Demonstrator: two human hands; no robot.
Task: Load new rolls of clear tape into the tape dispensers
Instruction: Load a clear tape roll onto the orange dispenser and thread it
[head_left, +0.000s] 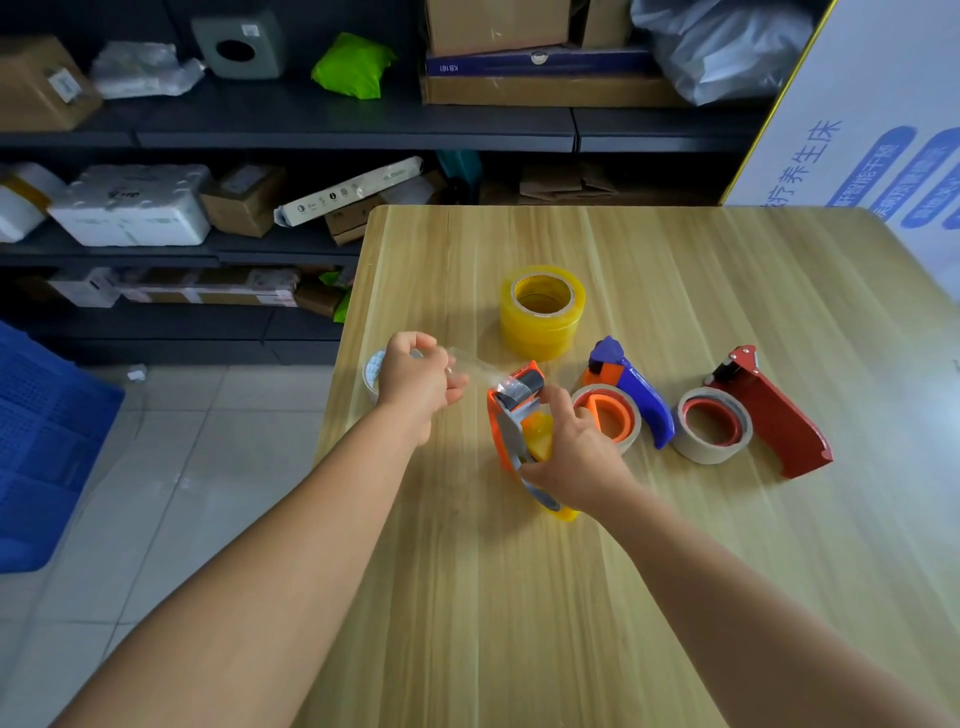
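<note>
An orange tape dispenser (511, 415) with a yellowish clear roll in it lies on the wooden table (675, 571). My right hand (576, 457) grips that dispenser and roll from the right. A strip of clear tape (475, 366) stretches from the dispenser's front to my left hand (418, 382), which pinches its end. A stack of new clear tape rolls (542, 312) stands behind. To the right lie a blue dispenser (636, 395) and a red dispenser (769, 415), each with a spent cardboard core on its wheel.
A small roll or core (371, 371) sits at the table's left edge, partly hidden by my left hand. Dark shelves with boxes (234, 208) stand behind the table. A blue crate (47, 441) is on the tiled floor at left. A white sign (883, 130) leans at the right.
</note>
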